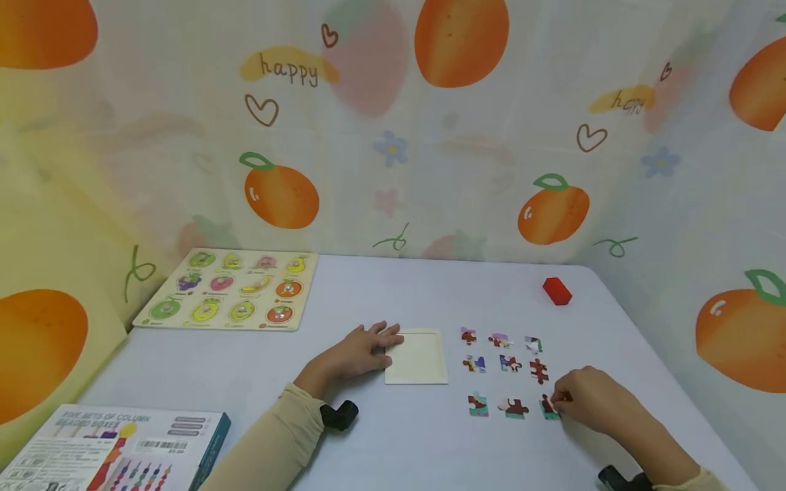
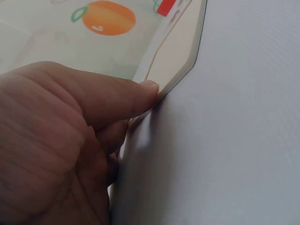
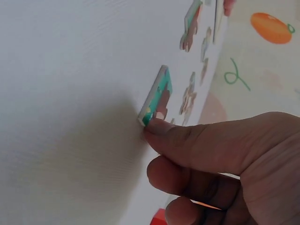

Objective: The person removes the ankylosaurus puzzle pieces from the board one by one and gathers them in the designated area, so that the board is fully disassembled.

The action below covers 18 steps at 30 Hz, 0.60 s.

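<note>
My left hand (image 1: 362, 351) rests at the left edge of a square cream puzzle tray (image 1: 417, 358), its thumb against the side and its fingers reaching over the upper left corner. In the left wrist view, the thumb (image 2: 122, 96) touches the tray's edge (image 2: 176, 65). Over on the right, my right hand (image 1: 592, 402) pinches the corner of a green and brown puzzle piece (image 1: 548, 408) low at the tabletop. The right wrist view shows the thumb on this piece (image 3: 158, 96), with the other fingers curled beneath. Several more puzzle pieces (image 1: 510, 363) lie in rows between tray and hand.
A red block (image 1: 557, 291) sits at the back right of the white table (image 1: 381, 436). At the back left lies a fruit picture board (image 1: 227, 290). A printed box (image 1: 117, 447) occupies the front left corner. Fruit-patterned cloth (image 1: 454, 150) hangs behind the table.
</note>
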Available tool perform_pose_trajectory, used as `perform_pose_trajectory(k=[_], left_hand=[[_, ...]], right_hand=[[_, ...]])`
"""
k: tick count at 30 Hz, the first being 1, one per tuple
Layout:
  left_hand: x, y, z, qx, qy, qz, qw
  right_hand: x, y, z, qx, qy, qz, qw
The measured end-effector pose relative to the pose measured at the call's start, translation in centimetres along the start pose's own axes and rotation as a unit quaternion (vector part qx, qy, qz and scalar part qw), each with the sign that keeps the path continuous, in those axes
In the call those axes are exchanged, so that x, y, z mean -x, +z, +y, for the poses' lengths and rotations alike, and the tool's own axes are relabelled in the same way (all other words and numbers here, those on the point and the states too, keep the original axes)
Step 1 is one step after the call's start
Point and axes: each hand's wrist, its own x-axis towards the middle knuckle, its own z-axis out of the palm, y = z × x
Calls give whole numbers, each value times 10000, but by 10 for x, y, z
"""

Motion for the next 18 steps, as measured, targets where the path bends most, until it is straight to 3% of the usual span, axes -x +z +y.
perform_pose_trajectory(k=[4,9,13,18], left_hand=[[-2,2,4,-12,10,-38,10000],[-1,2,7,-12,-40,-6,10000],[1,5,6,56,-150,150,9998],[3,11,5,146,-313,461,9983]], right_hand=[[2,-4,1,-49,43,46,10000],[2,-16,-5,-172,-94,677,9975],[-2,-28,-20,-302,-329,1003,9939],[-10,-39,-45,-341,-510,1027,9928]])
